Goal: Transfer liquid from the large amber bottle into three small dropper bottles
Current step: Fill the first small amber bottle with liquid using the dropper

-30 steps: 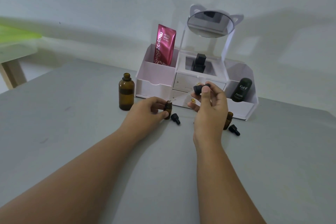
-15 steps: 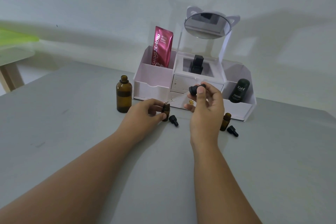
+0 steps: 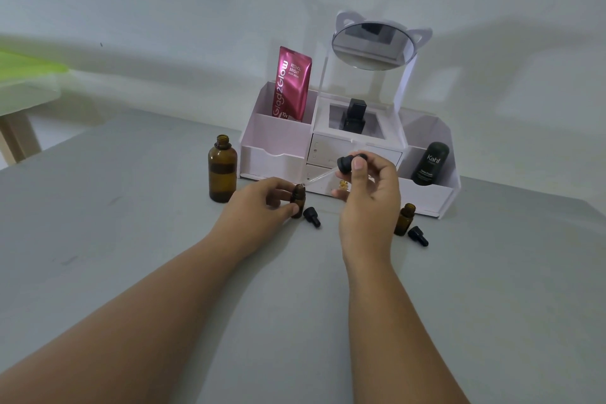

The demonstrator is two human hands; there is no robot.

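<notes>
Nearby, a loose cap (image 3: 311, 216) flanks the left hand (image 3: 262, 207) gripping a small bottle (image 3: 297, 200); right hand (image 3: 367, 193) pinches the dropper (image 3: 347, 163).

home vanity corner | cosmetics organiser (image 3: 278, 144) | cat-ear mirror (image 3: 372, 46) | serum sachet (image 3: 292, 84)

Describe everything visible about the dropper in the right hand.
The dropper has a black, rubbery-looking bulb and cap and a thin clear pipette. The right hand pinches the bulb end. It is tilted, with its tip down-left at the mouth of the small amber bottle, which the left hand steadies on the grey table. Any liquid inside is unclear.
</notes>
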